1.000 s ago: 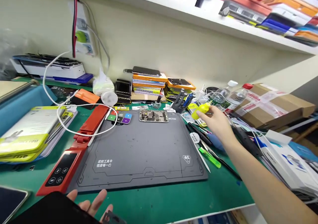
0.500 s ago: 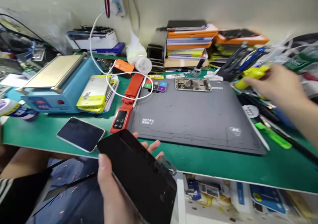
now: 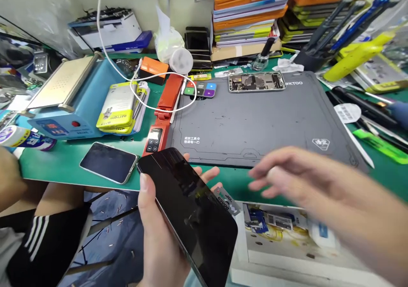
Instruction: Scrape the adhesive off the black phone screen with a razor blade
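Note:
My left hand (image 3: 165,232) holds a smartphone (image 3: 191,210) with a black screen, tilted over the bench's front edge; thumb on its left edge, fingertips showing past the right. A thin grey printed card (image 3: 227,201) sticks out from beneath the phone's right side. My right hand (image 3: 287,176), smeared by motion, hovers to the right of the phone over the bench's front edge, fingers loosely curved and apart, nothing visible in them. An opened phone body (image 3: 256,82) with bare inner parts lies on the grey mat (image 3: 255,125). A yellow nozzle bottle (image 3: 353,62) leans at the back right.
Another phone (image 3: 109,162) lies on the green bench left of the held one. Behind it are a red folding device (image 3: 162,108), a white cable (image 3: 149,104), battery packs (image 3: 116,108) and a blue heating machine (image 3: 76,121). Tools (image 3: 379,142) lie right. Another person's leg (image 3: 41,232) is at left.
My right hand has left the yellow bottle at the back right and come toward the phone. My left hand still holds the phone. The view has dipped and come closer.

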A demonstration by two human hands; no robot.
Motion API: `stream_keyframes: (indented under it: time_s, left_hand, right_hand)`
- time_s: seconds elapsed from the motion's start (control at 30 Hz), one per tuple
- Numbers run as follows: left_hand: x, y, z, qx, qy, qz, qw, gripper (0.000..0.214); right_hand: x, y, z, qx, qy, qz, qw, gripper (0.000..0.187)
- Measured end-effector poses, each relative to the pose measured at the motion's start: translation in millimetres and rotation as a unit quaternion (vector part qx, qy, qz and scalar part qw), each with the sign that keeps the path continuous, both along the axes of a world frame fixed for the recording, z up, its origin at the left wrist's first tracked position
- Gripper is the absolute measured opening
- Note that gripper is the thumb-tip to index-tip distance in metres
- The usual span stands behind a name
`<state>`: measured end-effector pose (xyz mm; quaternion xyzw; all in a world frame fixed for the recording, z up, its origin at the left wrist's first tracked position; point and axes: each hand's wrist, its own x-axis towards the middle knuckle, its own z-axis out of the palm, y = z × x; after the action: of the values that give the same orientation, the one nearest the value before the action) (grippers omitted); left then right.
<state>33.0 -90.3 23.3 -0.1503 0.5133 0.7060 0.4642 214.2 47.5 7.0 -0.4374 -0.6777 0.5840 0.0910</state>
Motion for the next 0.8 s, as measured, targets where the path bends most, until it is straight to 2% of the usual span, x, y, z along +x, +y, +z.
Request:
stream_keyframes:
  time_s: [0.07, 0.13, 0.27, 0.47, 0.63, 0.8]
  left_hand:
    - [3, 2, 7.9, -0.015, 0.005, -0.011, 1.0, 0.071]
    - [7, 4, 17.0, -0.023, 0.025, -0.022, 0.999, 0.068]
    - [9, 5, 22.8, -0.023, 0.035, -0.045, 0.998, 0.067]
    - [7, 1, 14.8, -0.016, 0.044, -0.06, 0.997, 0.071]
    - [4, -1, 17.2, -0.022, 0.021, -0.07, 0.997, 0.073]
    - [4, 4, 20.7, -0.041, 0.012, -0.069, 0.997, 0.074]
  right_hand:
    - [-26, -34, 5.7, -0.103, 0.025, 0.033, 0.994, 0.037]
    - [-40, -45, 5.0, -0.154, 0.023, 0.045, 0.987, 0.037]
    - [-39, -43, -7.9, -0.191, -0.013, 0.068, 0.979, 0.037]
    - [-37, -45, -15.7, -0.3, 0.043, 0.046, 0.952, 0.033]
    - [-40, -49, -18.8, -0.338, 0.067, 0.035, 0.938, 0.032]
    - [-41, -48, -21.0, -0.331, 0.045, 0.05, 0.941, 0.029]
